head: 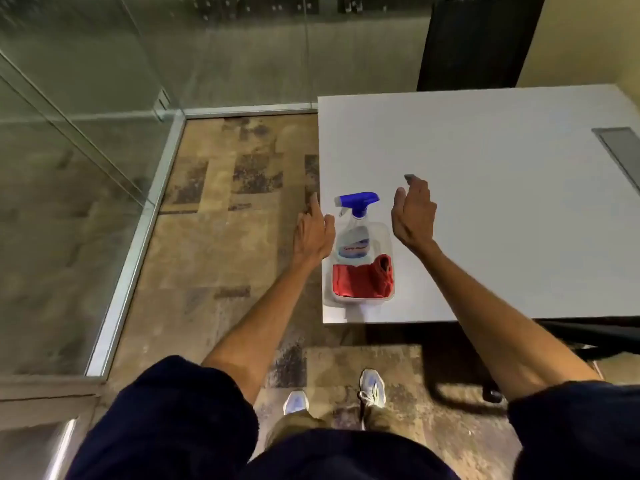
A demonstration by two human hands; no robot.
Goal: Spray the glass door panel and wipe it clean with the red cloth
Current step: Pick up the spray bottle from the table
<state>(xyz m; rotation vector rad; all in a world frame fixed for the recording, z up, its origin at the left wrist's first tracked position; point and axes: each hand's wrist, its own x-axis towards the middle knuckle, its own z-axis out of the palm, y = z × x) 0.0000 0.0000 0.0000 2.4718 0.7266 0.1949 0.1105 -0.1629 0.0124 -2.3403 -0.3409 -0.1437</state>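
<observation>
A clear spray bottle [354, 237] with a blue trigger head lies in a clear plastic tub [387, 237] at the near left corner of the white table [502, 202]. A red cloth [362, 278] is bunched in the tub's near end. My left hand [313, 233] hovers just left of the bottle, over the table's edge, fingers relaxed and holding nothing. My right hand [414, 216] hovers to the right of the bottle, fingers loosely extended, also holding nothing. The glass door panel [79, 140] stands to the left, angled open, with a metal frame at its foot.
A black chair [478, 43] stands behind the table at the far side. A grey cable slot [620, 150] sits in the table's right part. Patterned carpet [221, 237] covers the floor between the glass and the table. My feet stand near the table's front edge.
</observation>
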